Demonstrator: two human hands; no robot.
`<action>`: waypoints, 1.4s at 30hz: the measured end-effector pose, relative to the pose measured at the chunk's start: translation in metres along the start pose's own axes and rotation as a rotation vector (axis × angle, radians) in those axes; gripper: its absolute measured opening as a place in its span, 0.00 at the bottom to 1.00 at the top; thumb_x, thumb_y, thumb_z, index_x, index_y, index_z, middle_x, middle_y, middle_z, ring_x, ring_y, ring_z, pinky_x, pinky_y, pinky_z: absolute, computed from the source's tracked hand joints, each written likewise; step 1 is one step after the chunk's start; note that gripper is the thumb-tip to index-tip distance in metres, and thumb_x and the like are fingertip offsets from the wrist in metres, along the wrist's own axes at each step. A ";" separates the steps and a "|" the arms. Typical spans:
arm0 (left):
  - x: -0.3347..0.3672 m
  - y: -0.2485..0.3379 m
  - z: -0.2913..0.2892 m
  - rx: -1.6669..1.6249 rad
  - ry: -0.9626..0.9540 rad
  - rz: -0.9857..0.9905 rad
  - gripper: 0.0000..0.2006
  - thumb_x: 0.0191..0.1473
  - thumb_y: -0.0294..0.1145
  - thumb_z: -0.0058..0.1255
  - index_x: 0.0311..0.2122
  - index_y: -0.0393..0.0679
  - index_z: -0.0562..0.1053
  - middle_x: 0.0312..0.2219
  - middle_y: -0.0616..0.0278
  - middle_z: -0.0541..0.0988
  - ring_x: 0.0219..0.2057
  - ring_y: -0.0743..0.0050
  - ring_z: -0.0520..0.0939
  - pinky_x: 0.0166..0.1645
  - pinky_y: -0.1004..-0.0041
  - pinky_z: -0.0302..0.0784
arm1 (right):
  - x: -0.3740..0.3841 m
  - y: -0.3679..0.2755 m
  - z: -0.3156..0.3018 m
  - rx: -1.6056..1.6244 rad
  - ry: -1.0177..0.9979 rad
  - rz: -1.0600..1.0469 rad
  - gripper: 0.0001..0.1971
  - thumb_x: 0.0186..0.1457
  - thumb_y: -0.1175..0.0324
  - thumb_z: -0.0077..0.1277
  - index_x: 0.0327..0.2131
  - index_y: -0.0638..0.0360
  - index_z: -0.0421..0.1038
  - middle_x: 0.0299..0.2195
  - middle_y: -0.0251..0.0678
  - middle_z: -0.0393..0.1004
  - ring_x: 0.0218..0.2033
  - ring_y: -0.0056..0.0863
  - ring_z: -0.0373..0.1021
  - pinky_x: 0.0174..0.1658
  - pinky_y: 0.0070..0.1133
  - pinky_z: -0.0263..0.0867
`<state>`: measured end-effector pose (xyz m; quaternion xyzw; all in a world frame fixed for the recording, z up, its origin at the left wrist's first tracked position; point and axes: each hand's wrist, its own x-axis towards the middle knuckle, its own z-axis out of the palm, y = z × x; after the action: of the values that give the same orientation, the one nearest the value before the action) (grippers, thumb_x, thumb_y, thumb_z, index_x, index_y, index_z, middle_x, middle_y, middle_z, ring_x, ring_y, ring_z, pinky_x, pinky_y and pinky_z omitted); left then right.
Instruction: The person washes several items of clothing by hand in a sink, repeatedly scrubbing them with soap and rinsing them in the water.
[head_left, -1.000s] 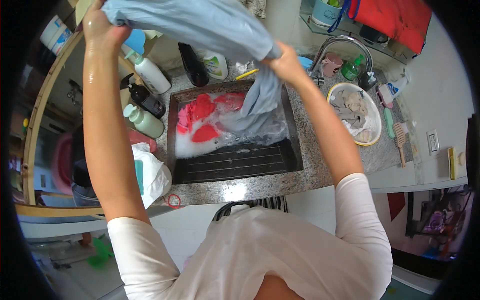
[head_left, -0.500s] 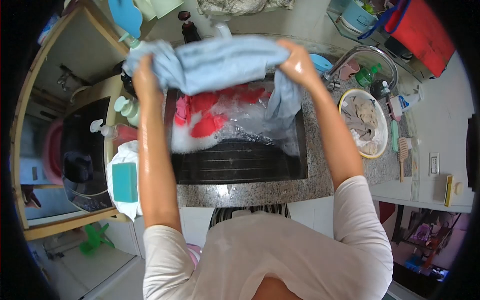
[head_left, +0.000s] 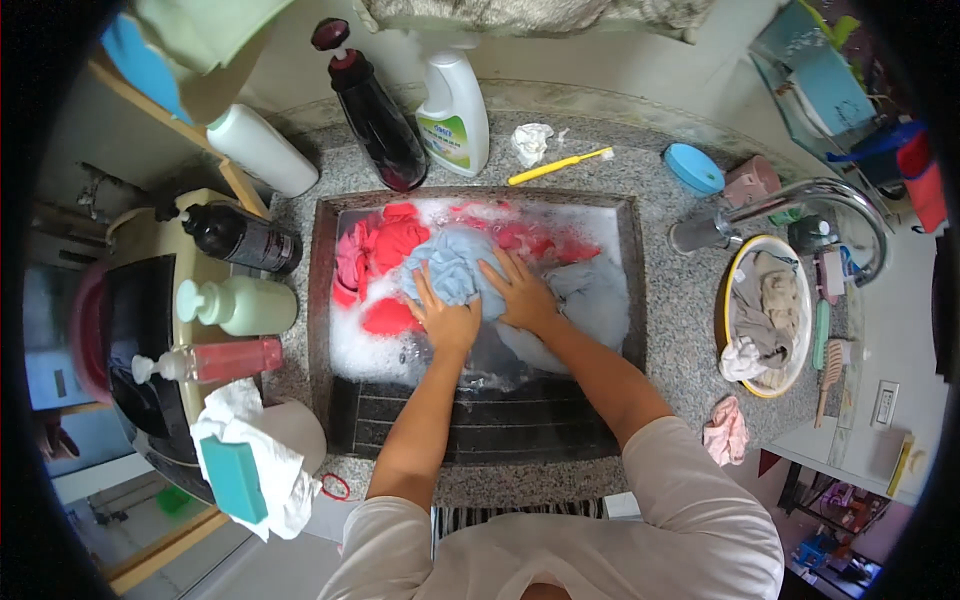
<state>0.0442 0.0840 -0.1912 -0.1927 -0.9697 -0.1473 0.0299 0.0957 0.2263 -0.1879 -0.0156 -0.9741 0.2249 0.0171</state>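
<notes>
Light blue cloth [head_left: 452,252] lies bunched in soapy water, and a paler blue part [head_left: 592,290] spreads under the surface to the right. My left hand [head_left: 447,322] presses on the near side of the bunch with its fingers spread. On the bunch's right side rests my right hand [head_left: 522,296], its fingers also stretched apart. Red cloth [head_left: 392,243] is half sunk at the left and behind the blue. Foam floats around the cloths. All this sits in a dark sink [head_left: 480,425] with a ribbed near part.
Pump bottles [head_left: 245,305] line the left side, beside a teal sponge [head_left: 233,480] on white cloth. Behind the sink stand a dark bottle [head_left: 375,120], a white spray bottle [head_left: 455,112] and a yellow toothbrush [head_left: 560,166]. At right are a tap [head_left: 700,232] and a basin [head_left: 735,310] of clothes.
The blue cloth, held stretched between both hands above the sink, is now down in the water in a bunch. Both hands have come lower and closer together, and their fingers have opened.
</notes>
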 end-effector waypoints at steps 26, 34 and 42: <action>0.031 -0.001 -0.082 -2.033 -0.662 -0.825 0.29 0.49 0.60 0.35 0.49 0.48 0.62 0.44 0.58 0.69 0.42 0.67 0.72 0.46 0.72 0.66 | -0.002 -0.084 -0.058 0.449 0.473 -0.271 0.11 0.28 0.77 0.46 0.22 0.53 0.71 0.27 0.29 0.70 0.35 0.31 0.64 0.38 0.27 0.58; 0.013 -0.019 -0.031 -2.272 -0.597 -0.396 0.24 0.50 0.54 0.39 0.45 0.46 0.64 0.39 0.60 0.71 0.39 0.69 0.72 0.42 0.72 0.69 | -0.003 -0.137 -0.057 0.221 0.515 -0.416 0.13 0.28 0.72 0.49 0.26 0.49 0.71 0.35 0.25 0.69 0.40 0.31 0.63 0.44 0.35 0.56; 0.001 -0.006 -0.067 -1.948 -0.528 -0.760 0.18 0.46 0.37 0.46 0.44 0.44 0.65 0.38 0.62 0.71 0.38 0.73 0.73 0.40 0.70 0.71 | 0.050 -0.014 -0.038 0.188 0.501 -0.043 0.13 0.32 0.69 0.51 0.29 0.51 0.70 0.36 0.32 0.70 0.35 0.35 0.66 0.33 0.24 0.65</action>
<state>0.0409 0.0595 -0.1291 0.1545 -0.4077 -0.8091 -0.3941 0.0471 0.2318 -0.1465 -0.0485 -0.9144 0.3031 0.2639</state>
